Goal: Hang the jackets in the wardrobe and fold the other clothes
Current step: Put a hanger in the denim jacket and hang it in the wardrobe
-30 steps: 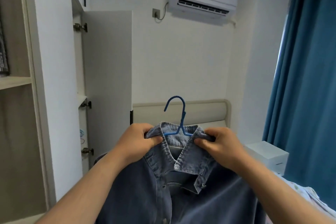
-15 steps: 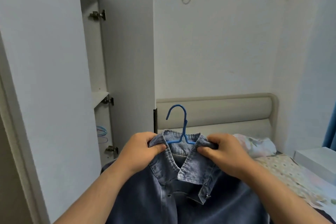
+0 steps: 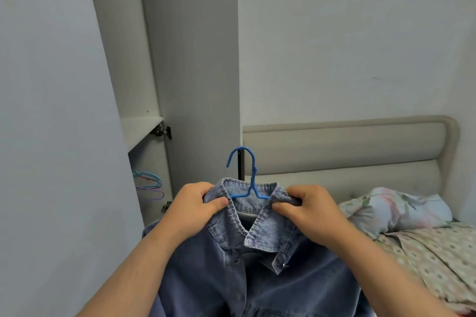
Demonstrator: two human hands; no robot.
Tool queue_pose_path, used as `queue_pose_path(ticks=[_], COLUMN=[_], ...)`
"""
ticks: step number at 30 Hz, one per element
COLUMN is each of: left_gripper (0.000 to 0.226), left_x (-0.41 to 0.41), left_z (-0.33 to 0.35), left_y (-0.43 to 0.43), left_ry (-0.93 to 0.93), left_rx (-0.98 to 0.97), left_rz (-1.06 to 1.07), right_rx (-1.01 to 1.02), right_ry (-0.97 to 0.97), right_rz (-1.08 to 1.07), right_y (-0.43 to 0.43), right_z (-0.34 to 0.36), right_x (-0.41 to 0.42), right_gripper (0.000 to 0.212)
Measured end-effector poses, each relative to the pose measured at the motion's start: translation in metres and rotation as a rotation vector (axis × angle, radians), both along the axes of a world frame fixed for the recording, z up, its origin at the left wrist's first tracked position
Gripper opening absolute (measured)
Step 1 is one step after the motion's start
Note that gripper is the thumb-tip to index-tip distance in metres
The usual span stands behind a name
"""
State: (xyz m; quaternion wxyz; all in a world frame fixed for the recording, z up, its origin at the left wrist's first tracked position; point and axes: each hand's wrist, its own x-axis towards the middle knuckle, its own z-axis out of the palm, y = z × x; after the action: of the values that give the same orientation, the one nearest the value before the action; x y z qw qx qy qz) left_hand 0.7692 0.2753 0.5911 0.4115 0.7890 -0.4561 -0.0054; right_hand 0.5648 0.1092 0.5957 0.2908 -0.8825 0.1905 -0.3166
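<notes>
The left hand [image 3: 195,210] and right hand [image 3: 311,211] each pinch one side of the denim jacket [image 3: 257,278] collar, and the hook of its blue hanger [image 3: 247,177] rises between them. Left of the left hand stands the open wardrobe [image 3: 123,64] — its lower compartment holds a few spare hangers [image 3: 149,184]. Right of the right hand, a pillow [image 3: 396,211] lies on the bed [image 3: 432,265].

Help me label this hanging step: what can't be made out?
Head view:
Arm ends of the blue hanger: under the collar of the denim jacket.
Jacket hem: cut by the bottom edge.
Wardrobe rail: behind the wardrobe panel.
Fingers of left hand and right hand: behind the collar.
</notes>
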Motion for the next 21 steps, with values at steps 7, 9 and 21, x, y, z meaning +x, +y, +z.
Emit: queue_pose_path(ticks=[7, 9, 21], left_gripper=[0.024, 0.021, 0.015], left_x=[0.098, 0.127, 0.222], left_z=[-0.016, -0.024, -0.059], left_y=[-0.030, -0.038, -0.093], left_ry=[0.038, 0.039, 0.114], left_rx=[0.030, 0.020, 0.015], left_rz=[-0.019, 0.004, 0.121], right_rx=[0.080, 0.085, 0.160], right_ry=[0.024, 0.037, 0.105], right_rz=[0.002, 0.013, 0.015], right_y=[-0.031, -0.040, -0.097], right_z=[-0.013, -0.020, -0.053], right_x=[0.096, 0.126, 0.238], right_gripper=[0.045, 0.037, 0.033])
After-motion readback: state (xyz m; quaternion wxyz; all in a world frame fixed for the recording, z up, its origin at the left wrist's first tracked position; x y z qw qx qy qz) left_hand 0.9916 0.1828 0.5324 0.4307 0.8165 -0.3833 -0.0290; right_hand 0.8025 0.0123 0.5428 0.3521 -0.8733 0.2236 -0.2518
